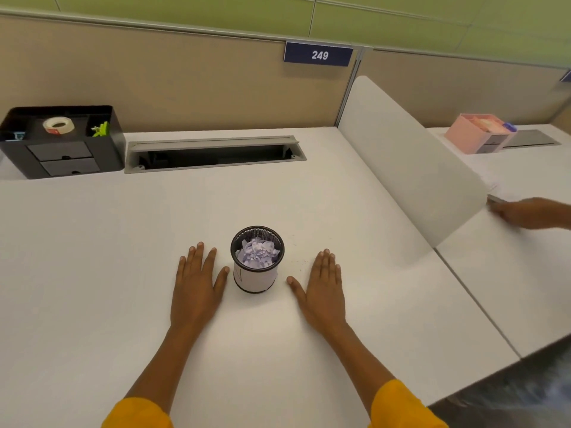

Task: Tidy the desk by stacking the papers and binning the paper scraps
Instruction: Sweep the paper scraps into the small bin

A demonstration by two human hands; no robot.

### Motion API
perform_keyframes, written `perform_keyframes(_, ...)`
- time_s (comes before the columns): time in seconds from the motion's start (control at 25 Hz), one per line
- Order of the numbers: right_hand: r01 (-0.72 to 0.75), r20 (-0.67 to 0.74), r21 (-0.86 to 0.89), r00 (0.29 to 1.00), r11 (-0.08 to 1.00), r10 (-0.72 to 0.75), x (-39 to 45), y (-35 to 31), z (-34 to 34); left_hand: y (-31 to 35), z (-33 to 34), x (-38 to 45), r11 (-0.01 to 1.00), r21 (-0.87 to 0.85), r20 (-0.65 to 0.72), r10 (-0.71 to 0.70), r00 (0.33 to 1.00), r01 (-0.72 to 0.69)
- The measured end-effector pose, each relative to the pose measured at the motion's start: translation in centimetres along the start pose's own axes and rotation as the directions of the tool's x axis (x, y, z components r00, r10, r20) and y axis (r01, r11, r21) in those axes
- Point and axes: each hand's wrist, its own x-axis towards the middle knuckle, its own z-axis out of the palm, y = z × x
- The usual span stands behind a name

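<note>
We are resting our left hand [197,284] and right hand [321,284] flat, fingers released, on the desk [92,273]; between them the mesh bin [257,259] is holding crumpled paper scraps [257,253].

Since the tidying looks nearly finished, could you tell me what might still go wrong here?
The left hand lies flat right beside the small mesh bin; a nudge might tip it. The crumpled paper scraps are heaped near its rim, so they could spill back onto the desk.
</note>
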Motion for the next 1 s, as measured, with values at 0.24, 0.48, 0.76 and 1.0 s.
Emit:
perform_keyframes(0.24, -0.008, -0.023, -0.002, 1.0, 1.0, 0.008, 3.5, -1.2, 0.5, 0.1, 0.0, 0.0, 1.0, 0.005, 0.008, -0.001, 1.0, 0.001)
perform_keyframes(0.48, -0.152, 0.012, -0.038, 0.988, 0.988, 0.153, 7.3, -1.5, -0.5, 0.0, -0.1, 0.0, 1.0, 0.027, 0.019, 0.0, 1.0, -0.001)
perform_keyframes(0.76, 0.262, 0.129, 0.052, 0.955, 0.964, -0.267, 6.9, -0.6, -0.8, -0.1, -0.1, 0.1, 0.999, 0.032, 0.017, 0.0, 1.0, 0.0)
perform_keyframes(1.0, 0.441, 0.169, -0.105, 0.891, 0.891, -0.421, 0.4, 0.8, -3.2, -0.2, 0.1, 0.1, 1.0, 0.026, 0.032, -0.011, 0.999, 0.011)
